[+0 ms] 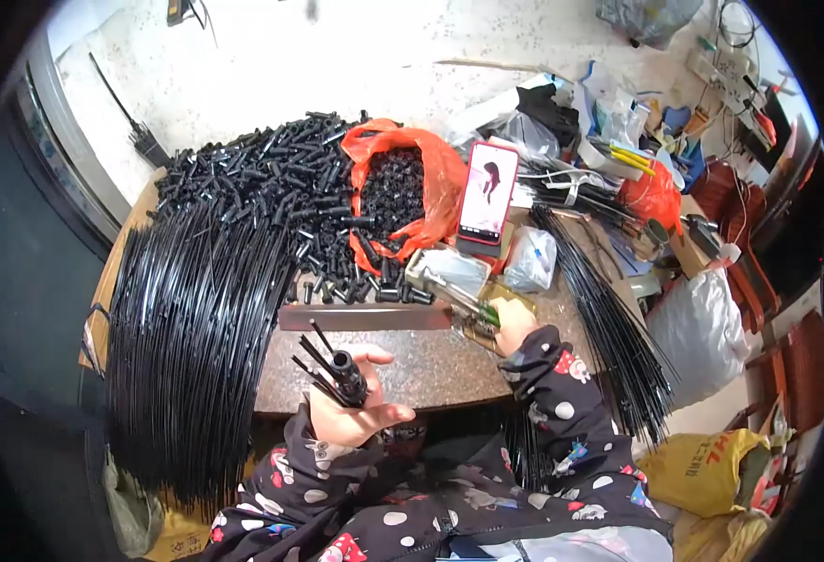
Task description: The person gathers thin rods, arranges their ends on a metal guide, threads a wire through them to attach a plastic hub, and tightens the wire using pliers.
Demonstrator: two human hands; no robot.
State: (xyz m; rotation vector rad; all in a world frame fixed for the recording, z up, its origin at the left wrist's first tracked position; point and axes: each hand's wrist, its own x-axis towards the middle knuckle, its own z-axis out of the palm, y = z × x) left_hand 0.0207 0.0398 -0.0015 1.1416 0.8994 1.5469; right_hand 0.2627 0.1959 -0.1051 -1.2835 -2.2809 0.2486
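Note:
My left hand [346, 421], palm up at the table's front edge, holds a black tubular part [347, 377] with several thin black rods [311, 354] beside it, their ends pointing up and left. The tube's open end faces up. To the right, my right hand [513, 325] is closed around a tool with green handles [490, 313], beside a small tray [453, 272]. A flat metal bar [365, 317] lies between the hands and the heap of black tubular parts [253, 178].
Long black rods [187, 347] hang over the left edge, and another bundle [609, 328] lies at right. Behind stand an orange bag [445, 178] of small black parts and a phone [487, 192]. A clear bag [530, 259] and clutter fill the right side.

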